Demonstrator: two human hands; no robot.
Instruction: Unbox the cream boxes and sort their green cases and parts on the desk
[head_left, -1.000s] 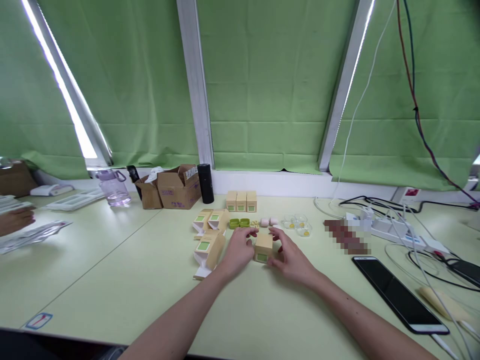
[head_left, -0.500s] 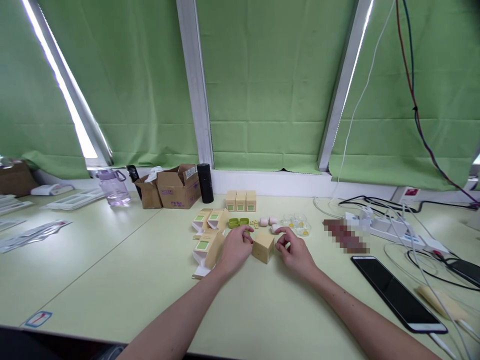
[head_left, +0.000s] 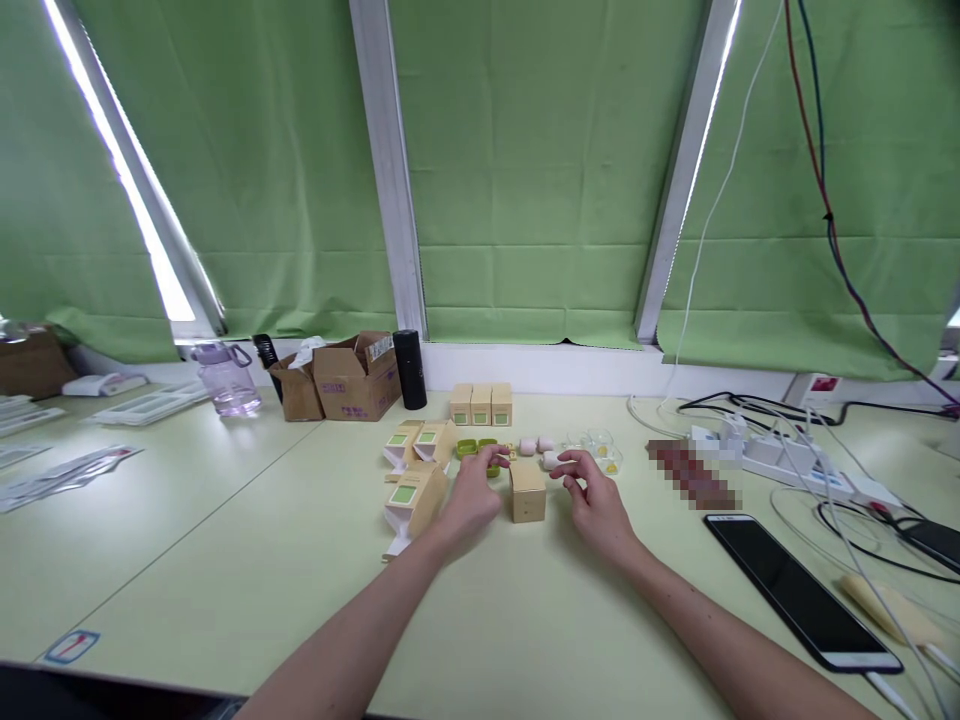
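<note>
A small closed tan carton [head_left: 528, 494] stands on the table between my hands. My left hand [head_left: 472, 495] is just left of it, index finger stretched out over the green plastic containers [head_left: 477, 446] and holding nothing. On the carton's other side my right hand [head_left: 597, 498] has its fingers bent but apart, with nothing in them. Its fingertips are near the pale pink pieces [head_left: 528, 446]; I cannot tell whether they touch one. Tiny yellow pieces [head_left: 512, 452], partly hidden by my left finger, and clear plastic cups [head_left: 600, 446] with yellow spots lie behind.
Opened tan cartons [head_left: 416, 495] lie left of my left hand, and three closed cartons [head_left: 481, 404] stand in a row at the back. A phone [head_left: 799, 590] and a power strip [head_left: 795, 462] with tangled cables are on the right. A cardboard box [head_left: 358, 380] and purple bottle [head_left: 227, 382] stand back left.
The carton has turned so that one side faces me squarely. Both hands have drawn slightly away from it, and my left index finger has straightened.
</note>
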